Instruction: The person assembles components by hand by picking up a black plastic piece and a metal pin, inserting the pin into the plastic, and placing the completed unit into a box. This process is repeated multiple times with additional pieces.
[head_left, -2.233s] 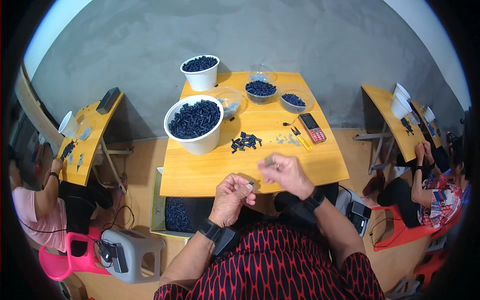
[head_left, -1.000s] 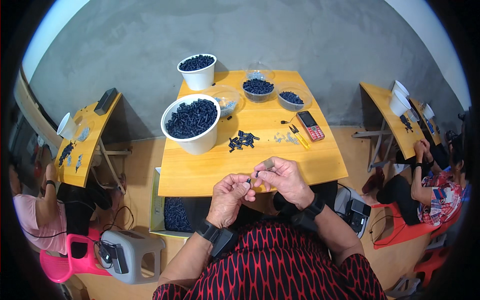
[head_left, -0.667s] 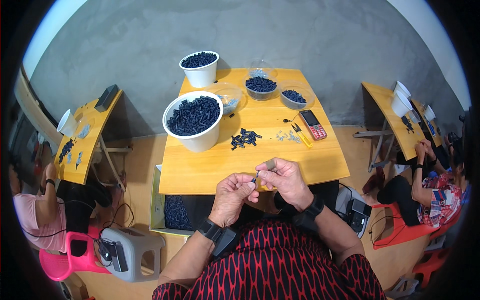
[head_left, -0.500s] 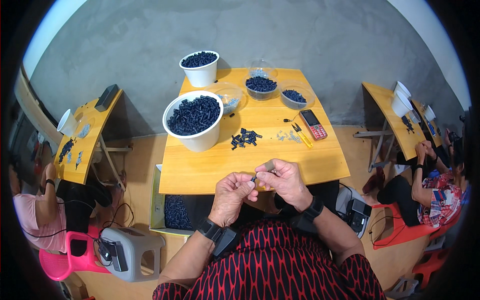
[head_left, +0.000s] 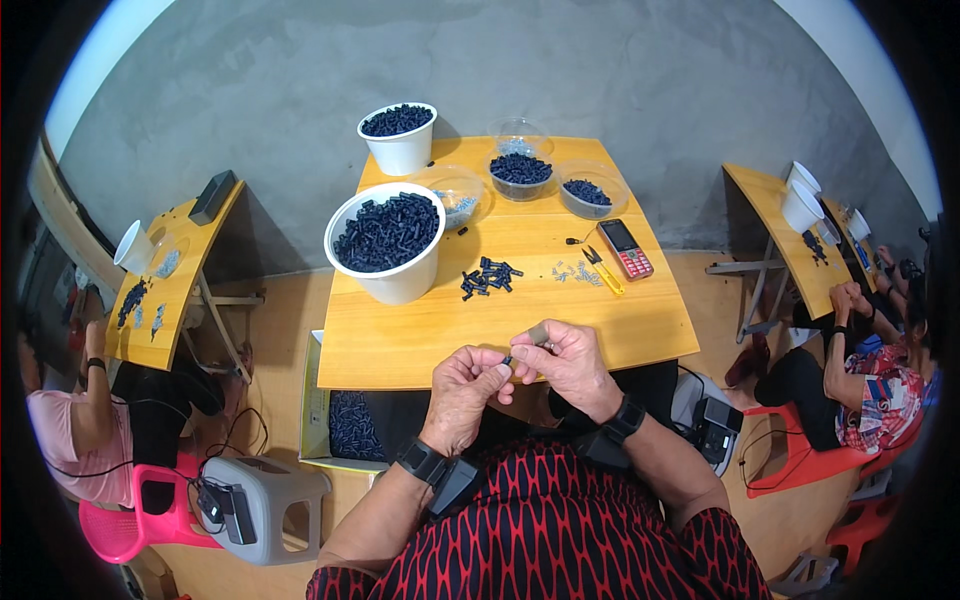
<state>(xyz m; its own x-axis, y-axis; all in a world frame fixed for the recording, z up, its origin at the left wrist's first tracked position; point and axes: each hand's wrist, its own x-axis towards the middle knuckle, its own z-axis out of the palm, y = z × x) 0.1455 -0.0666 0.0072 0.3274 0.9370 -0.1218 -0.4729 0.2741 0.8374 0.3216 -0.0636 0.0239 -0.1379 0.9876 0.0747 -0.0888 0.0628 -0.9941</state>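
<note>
**Two hands meet over a small dark part at the near edge of a wooden table**

Rough grey concrete wall backs a square yellow wooden table [head_left: 420, 340] where a person in a red-and-black patterned top sits. Both hands are raised just over the table's near edge and touch at the fingertips. The left hand [head_left: 468, 385] is curled, its thumb and fingers pinched shut on a tiny dark plastic piece [head_left: 507, 360] held between the two hands. The right hand [head_left: 570, 360] is also closed, its fingers meeting the same piece from the other side, with a small grey bit [head_left: 539, 333] showing above its knuckles; whether that bit is gripped or only resting there cannot be told. Each wrist carries a black band.

Beyond the hands, near the table's middle, lies a loose heap of small dark blue parts [head_left: 487, 278]. To its left stands a large white bucket [head_left: 390, 285] filled with the same dark parts. To the right lie a scatter of small metal bits [head_left: 570, 271], a yellow-handled cutter [head_left: 602, 270] and a red push-button phone [head_left: 627, 248]. At the far edge stand a smaller white bucket [head_left: 400, 150] and three clear plastic bowls [head_left: 590, 195] holding dark parts. Other people sit at similar tables to both sides.
</note>
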